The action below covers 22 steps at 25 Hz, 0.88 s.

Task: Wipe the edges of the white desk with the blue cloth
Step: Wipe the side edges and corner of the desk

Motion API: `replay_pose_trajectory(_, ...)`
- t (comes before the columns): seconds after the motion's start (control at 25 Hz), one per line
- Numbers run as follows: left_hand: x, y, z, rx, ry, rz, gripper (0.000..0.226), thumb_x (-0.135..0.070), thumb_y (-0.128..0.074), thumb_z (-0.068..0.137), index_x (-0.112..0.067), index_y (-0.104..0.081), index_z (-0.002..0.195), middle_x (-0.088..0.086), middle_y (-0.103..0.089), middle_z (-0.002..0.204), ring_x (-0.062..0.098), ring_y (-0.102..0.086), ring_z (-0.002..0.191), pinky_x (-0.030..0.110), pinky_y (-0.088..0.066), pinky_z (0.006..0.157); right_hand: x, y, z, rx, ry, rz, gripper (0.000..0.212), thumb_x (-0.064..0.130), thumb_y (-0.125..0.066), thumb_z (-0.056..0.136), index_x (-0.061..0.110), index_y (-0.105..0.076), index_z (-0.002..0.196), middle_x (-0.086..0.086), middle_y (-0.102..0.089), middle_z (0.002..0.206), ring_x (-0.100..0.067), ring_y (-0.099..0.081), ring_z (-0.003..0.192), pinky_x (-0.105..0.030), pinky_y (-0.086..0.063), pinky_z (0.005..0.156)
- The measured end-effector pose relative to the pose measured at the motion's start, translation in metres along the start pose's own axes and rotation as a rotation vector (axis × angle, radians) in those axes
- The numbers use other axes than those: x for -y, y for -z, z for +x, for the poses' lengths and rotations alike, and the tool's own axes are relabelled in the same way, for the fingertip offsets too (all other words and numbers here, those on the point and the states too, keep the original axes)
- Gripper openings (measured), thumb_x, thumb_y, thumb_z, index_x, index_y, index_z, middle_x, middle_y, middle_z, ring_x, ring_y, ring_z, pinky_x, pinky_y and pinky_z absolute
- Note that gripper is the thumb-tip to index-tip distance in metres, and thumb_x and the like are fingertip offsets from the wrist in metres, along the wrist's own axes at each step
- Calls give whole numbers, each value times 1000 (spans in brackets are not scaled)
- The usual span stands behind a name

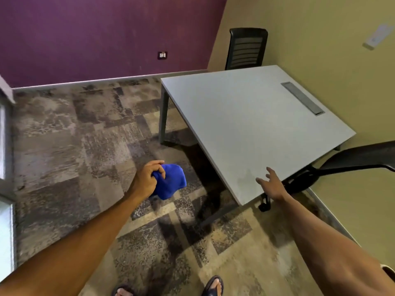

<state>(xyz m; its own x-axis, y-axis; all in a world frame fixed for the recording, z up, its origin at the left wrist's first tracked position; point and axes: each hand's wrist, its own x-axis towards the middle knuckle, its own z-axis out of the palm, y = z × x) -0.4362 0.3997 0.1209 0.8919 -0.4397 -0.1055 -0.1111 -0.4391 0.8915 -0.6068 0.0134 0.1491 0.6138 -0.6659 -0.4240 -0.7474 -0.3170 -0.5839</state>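
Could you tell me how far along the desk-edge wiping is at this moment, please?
Done: nothing visibly wiped. In hand: the left hand grips the bunched blue cloth above the carpet, clear of the white desk; the open right hand reaches over its near corner. Left: every edge.

The near chair (pixel 352 161) is cut off by the right edge.
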Motion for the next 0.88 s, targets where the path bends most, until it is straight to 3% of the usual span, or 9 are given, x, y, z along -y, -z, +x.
replay_pose_trajectory(0.16, -10, -39, 5, -33, 20, 55, 55, 24, -34, 70, -9, -76, 85, 16, -57, 138, 30, -50, 130, 30, -31, 113, -22, 4, 23, 93, 28, -73, 76, 28, -58, 103, 18, -13, 164, -16, -25, 167, -37, -38, 147, -48, -36, 118)
replay_pose_trajectory(0.28, -17, -69, 8, -78, 59, 68, 55, 23, -37, 77, 2, -68, 118, 20, -52, 142, 33, -46, 134, 23, -27, 111, -29, 0, 39, 126, 49, -84, 83, 22, -58, 103, 18, -3, 164, -17, -23, 167, -38, -35, 149, -48, -34, 119)
replay_pose_trajectory(0.36, -15, -87, 11, -123, 90, 83, 49, 17, -47, 80, 5, -61, 126, 20, -49, 143, 33, -45, 135, 24, -28, 110, -33, -8, 50, 140, 59, -117, 87, 19, -60, 102, 16, 0, 164, -16, -23, 167, -37, -31, 150, -45, -32, 120)
replay_pose_trajectory(0.52, 8, -134, 21, -254, 121, 60, 32, -10, -73, 83, 2, -70, 113, 14, -56, 138, 28, -55, 123, 24, -36, 101, -58, -42, 81, 187, 54, -208, 90, 21, -64, 98, 15, -4, 164, -15, -25, 167, -39, -31, 150, -46, -30, 121)
replay_pose_trajectory(0.6, 20, -153, 29, -321, 172, 21, 28, -22, -76, 84, 0, -75, 102, 13, -60, 133, 27, -59, 118, 25, -39, 99, -63, -57, 100, 124, 62, -327, 86, 31, -64, 97, 16, -11, 164, -18, -34, 162, -43, -35, 146, -50, -30, 120)
replay_pose_trajectory(0.72, 36, -173, 41, -363, 172, 31, 21, -6, -73, 79, -5, -73, 100, 12, -63, 127, 28, -61, 115, 26, -40, 98, -67, -80, 123, -20, 105, -460, 69, 49, -49, 101, 19, -26, 159, -18, -36, 158, -44, -34, 144, -53, -28, 116)
replay_pose_trajectory(0.76, 42, -178, 45, -364, 187, 17, 31, -4, -71, 76, -7, -67, 107, 10, -63, 126, 28, -60, 114, 28, -41, 96, -70, -91, 130, -32, 89, -487, 66, 54, -40, 102, 22, -25, 158, -17, -29, 162, -43, -28, 147, -56, -24, 117)
replay_pose_trajectory(0.88, 60, -192, 62, -383, 265, -72, 57, -5, -72, 74, -11, -53, 127, 7, -63, 124, 27, -59, 113, 35, -47, 94, -87, -123, 147, -27, -1, -591, 77, 69, -16, 99, 32, 6, 162, -7, 18, 171, -39, 15, 156, -60, 6, 122)
